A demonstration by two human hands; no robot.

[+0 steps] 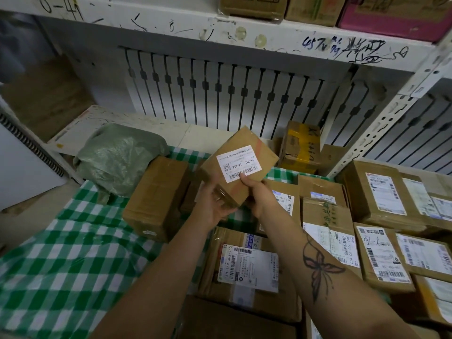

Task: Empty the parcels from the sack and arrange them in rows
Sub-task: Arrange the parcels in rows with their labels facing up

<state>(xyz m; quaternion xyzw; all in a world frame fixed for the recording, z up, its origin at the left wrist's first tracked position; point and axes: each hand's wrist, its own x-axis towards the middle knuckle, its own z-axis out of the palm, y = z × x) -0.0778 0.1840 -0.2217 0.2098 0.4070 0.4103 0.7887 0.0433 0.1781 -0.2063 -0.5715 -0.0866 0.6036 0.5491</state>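
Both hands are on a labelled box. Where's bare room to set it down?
Biggest free patch for the held box: checked cloth at lower left, bordered by the green sack behind and the plain brown box on its right. A thin strip of cloth shows in front of the yellow-taped box. The right side is crowded: labelled parcels lie edge to edge.

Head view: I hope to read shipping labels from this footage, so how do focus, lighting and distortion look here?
In the head view, the label on the held parcel is sharp enough that J4-J02 reads, though tilted. Lighting is dim and fairly even, with a slight sheen on the tape by the left hand. Wide-angle distortion leans the shelf upright, and the top left corner is blurred.
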